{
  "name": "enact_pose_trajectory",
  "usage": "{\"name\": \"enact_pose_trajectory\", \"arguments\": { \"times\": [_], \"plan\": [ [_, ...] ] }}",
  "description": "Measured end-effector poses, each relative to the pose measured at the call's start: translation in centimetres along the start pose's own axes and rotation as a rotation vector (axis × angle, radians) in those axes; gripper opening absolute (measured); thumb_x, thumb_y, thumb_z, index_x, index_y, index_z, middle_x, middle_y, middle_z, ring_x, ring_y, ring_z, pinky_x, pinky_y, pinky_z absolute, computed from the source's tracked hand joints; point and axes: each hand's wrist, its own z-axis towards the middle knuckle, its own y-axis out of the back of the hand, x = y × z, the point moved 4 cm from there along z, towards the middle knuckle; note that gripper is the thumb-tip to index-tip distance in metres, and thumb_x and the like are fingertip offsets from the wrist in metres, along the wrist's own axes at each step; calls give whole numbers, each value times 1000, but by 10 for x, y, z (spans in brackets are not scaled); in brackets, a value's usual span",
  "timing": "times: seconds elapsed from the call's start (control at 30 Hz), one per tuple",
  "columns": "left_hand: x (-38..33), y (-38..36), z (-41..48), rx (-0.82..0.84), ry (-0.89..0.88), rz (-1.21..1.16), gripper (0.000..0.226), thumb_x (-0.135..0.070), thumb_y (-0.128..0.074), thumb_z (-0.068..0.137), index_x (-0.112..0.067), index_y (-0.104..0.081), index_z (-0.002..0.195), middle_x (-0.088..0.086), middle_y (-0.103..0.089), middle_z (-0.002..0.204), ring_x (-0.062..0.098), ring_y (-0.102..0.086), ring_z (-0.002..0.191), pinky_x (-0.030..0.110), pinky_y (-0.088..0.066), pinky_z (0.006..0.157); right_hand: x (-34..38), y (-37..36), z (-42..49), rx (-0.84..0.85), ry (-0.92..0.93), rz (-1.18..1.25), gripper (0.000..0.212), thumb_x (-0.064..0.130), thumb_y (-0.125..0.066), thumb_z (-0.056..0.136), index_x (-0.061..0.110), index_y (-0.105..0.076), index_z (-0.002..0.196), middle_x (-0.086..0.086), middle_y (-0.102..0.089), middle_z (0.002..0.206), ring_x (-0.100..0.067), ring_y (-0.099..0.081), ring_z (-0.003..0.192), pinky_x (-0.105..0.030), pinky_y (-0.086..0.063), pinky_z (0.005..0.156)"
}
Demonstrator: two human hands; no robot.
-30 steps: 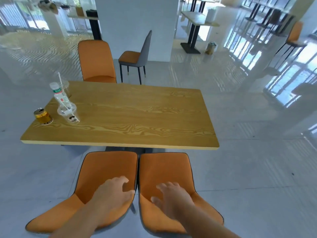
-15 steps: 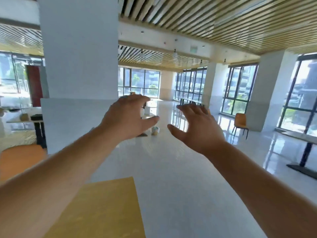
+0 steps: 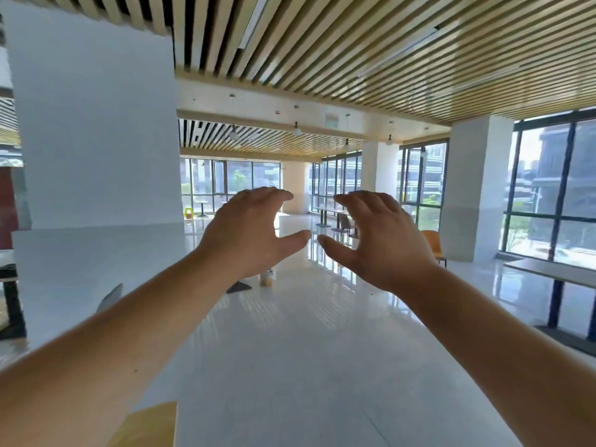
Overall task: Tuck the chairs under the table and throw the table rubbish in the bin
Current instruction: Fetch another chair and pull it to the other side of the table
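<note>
The view points up across the hall. My left hand (image 3: 248, 233) and my right hand (image 3: 380, 240) are raised in front of me at the middle, fingers curled and spread, holding nothing, thumbs almost meeting. Only a corner of the wooden table (image 3: 151, 424) shows at the bottom left. A small round bin (image 3: 267, 279) stands far off on the floor, just below my left hand. The orange chairs by the table and the rubbish on it are out of view. The top of a grey chair back (image 3: 111, 296) peeks out behind my left forearm.
A wide white pillar (image 3: 96, 140) rises at the left. Another table (image 3: 554, 275) on a dark base stands at the right by the windows, with an orange chair (image 3: 433, 245) beyond my right hand. Glossy white floor (image 3: 306, 350) stretches ahead.
The view swung up from the table and two orange chairs to the hall. Both hands left the chair backs and rose in front of me, then came closer together.
</note>
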Motion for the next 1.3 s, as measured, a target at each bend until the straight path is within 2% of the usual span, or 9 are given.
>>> {"name": "enact_pose_trajectory", "arguments": {
  "times": [0.17, 0.33, 0.57, 0.67, 0.8, 0.97, 1.07, 1.17, 1.3],
  "plan": [
    [24, -85, 36, 8, 5, 28, 78, -81, -55, 81, -35, -48, 143, -7, -52, 149, 22, -47, 134, 40, -41, 103, -47, -78, 28, 31, 5, 8, 77, 77, -47, 91, 28, -45, 150, 1, -53, 149, -27, -43, 138, -49, -43, 108],
    [93, -195, 74, 12, 34, 21, 78, -83, -51, 78, -33, -52, 138, -9, -57, 142, 19, -51, 127, 37, -44, 97, -83, -190, 82, 93, 56, -4, 76, 77, -46, 90, 28, -46, 148, 2, -53, 149, -26, -42, 139, -49, -42, 109],
    [203, -364, 130, 222, 161, -23, 82, -84, -51, 77, -36, -46, 143, -12, -52, 147, 15, -47, 131, 41, -47, 103, -149, -367, 142, 311, 14, -11, 79, 82, -40, 87, 32, -45, 148, 6, -53, 147, -21, -41, 138, -45, -40, 112],
    [240, -422, 161, 255, 189, -36, 83, -86, -52, 75, -36, -47, 142, -12, -55, 143, 15, -53, 123, 44, -52, 97, -180, -430, 166, 358, -4, -4, 82, 84, -37, 86, 33, -44, 149, 6, -51, 149, -20, -40, 139, -46, -39, 113],
    [281, -502, 193, 265, 161, -5, 77, -85, -51, 75, -39, -49, 136, -15, -61, 132, 13, -59, 111, 39, -57, 84, -210, -521, 202, 385, 22, 26, 82, 85, -35, 87, 33, -42, 150, 5, -52, 150, -21, -42, 138, -47, -41, 112],
    [362, -609, 220, 355, 242, 62, 63, -81, -52, 72, -41, -59, 121, -18, -66, 118, 10, -60, 98, 31, -53, 70, -237, -665, 262, 438, 96, 108, 78, 84, -34, 87, 34, -47, 145, 5, -64, 133, -21, -55, 122, -43, -50, 99],
    [430, -669, 222, 493, 348, 142, 62, -77, -53, 75, -37, -60, 123, -12, -62, 122, 14, -56, 108, 34, -50, 80, -245, -768, 297, 513, 179, 139, 82, 90, -23, 82, 37, -58, 135, 12, -69, 122, -14, -59, 115, -37, -51, 94],
    [506, -703, 221, 594, 510, 203, 63, -71, -58, 79, -33, -57, 129, -7, -60, 131, 18, -53, 117, 41, -49, 93, -234, -868, 339, 594, 273, 212, 88, 93, -16, 79, 39, -59, 135, 18, -65, 127, -8, -54, 120, -32, -45, 101],
    [607, -711, 225, 561, 715, 257, 67, -67, -57, 80, -31, -53, 136, -6, -56, 137, 18, -47, 124, 41, -46, 94, -184, -973, 407, 633, 390, 363, 85, 91, -23, 82, 38, -55, 139, 17, -60, 137, -9, -49, 128, -33, -41, 109]
  ]
}}
